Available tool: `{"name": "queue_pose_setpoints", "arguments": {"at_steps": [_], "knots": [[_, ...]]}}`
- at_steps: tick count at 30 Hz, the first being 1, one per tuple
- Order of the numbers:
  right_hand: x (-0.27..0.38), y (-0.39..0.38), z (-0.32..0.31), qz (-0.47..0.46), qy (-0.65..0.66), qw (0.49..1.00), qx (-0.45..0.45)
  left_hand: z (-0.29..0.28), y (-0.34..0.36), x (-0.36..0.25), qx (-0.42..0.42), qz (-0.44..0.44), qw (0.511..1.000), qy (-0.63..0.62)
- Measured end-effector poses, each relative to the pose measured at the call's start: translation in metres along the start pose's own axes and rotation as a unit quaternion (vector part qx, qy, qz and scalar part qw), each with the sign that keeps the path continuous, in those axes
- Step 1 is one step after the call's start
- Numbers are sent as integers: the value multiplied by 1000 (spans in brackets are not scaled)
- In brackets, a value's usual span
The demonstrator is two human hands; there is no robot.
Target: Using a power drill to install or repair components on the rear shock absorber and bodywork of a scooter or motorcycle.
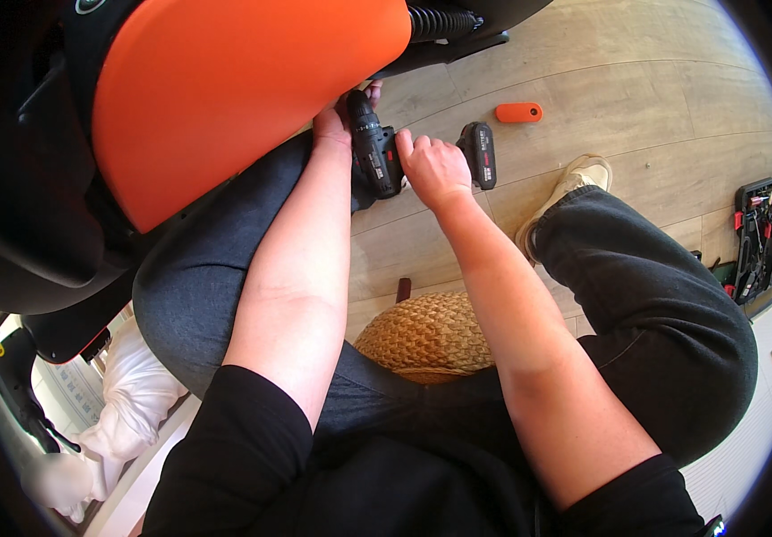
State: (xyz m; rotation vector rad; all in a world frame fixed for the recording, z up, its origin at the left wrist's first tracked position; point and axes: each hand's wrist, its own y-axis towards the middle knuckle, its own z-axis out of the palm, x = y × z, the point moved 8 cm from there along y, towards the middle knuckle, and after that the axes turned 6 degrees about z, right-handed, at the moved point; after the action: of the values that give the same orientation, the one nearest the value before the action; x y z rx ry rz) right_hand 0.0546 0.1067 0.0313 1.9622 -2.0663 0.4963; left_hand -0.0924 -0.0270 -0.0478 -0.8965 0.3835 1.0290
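A black cordless drill [375, 154] lies on its side in front of me, its chuck aimed away under a large glossy orange panel [243, 85]. My right hand [435, 166] is closed round the drill's handle, with the battery [478, 156] sticking out beyond it. My left hand [331, 126] is at the drill's front end, beneath the panel's lower edge. The chuck covers most of its fingers; the curled tips show just past it, and whatever they pinch is hidden.
A small orange oblong piece [518, 113] lies on the wood floor. An open black tool case [757, 234] is at far right. A woven seat [426, 333] is beneath me. A black coil spring [442, 23] adjoins the panel. A white-clothed figure [140, 385] shows at lower left.
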Motion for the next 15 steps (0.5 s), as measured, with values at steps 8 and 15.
{"name": "queue_pose_setpoints", "arguments": {"at_steps": [8, 15], "knots": [[-4, -1, 3, 2, -1, 1000, 22, 3, -3, 5, -22, 11, 1000, 4], [0, 1, 2, 2, 10, 999, 31, -1, 2, 0, 6, 27, 999, -19]]}}
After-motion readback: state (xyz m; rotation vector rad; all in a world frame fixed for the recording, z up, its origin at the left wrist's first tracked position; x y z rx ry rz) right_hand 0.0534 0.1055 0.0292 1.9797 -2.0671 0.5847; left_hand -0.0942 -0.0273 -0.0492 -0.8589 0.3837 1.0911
